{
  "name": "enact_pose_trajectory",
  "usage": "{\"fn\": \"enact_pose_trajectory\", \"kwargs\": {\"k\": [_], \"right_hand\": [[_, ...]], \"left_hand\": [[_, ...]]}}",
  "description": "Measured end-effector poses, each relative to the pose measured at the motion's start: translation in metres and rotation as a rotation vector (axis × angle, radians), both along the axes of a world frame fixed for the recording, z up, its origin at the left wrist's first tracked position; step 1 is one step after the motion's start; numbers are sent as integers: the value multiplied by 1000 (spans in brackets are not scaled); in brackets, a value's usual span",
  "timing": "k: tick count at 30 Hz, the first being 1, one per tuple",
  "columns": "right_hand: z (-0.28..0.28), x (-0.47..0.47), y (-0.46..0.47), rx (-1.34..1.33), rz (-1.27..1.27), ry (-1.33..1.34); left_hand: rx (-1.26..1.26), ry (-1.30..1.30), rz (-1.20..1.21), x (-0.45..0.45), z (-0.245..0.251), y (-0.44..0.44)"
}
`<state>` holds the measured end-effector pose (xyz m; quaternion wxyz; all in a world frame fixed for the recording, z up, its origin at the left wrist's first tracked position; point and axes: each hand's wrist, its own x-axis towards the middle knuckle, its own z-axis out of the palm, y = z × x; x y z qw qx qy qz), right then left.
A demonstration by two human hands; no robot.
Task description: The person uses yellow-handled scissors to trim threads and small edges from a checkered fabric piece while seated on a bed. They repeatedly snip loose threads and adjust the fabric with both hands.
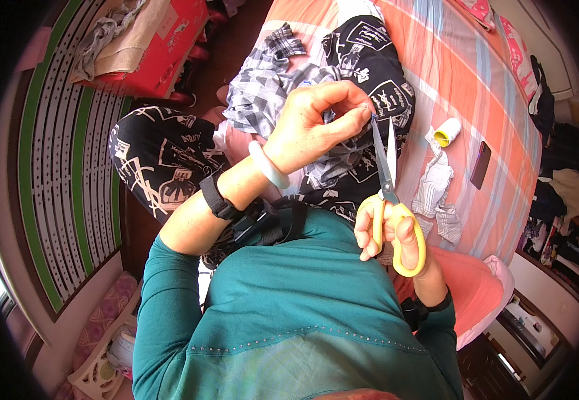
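My right hand grips the yellow handles of a pair of scissors. The blades point away from me and stand slightly apart, their tips just beside the fingertips of my left hand. That hand pinches something small and bluish, perhaps thread; it is too small to tell. Beneath it, a grey and white checked cloth garment lies across my lap, partly hidden by the hand. I wear black printed trousers, and one leg rests on the bed.
The bed has an orange plaid sheet. On it, to the right, are a white and yellow cylindrical container, a dark smartphone and white striped cloth scraps. A red box with cloth on top stands at the upper left.
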<state>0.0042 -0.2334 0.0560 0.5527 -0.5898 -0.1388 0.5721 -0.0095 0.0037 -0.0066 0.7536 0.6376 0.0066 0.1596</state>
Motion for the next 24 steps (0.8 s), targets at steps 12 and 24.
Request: {"fn": "enact_pose_trajectory", "kwargs": {"k": [12, 24], "right_hand": [[8, -3, 16, 16, -65, 117], [2, -1, 28, 45, -194, 104]], "left_hand": [[-94, 21, 128, -1, -5, -9], [6, -95, 88, -3, -4, -21]]}}
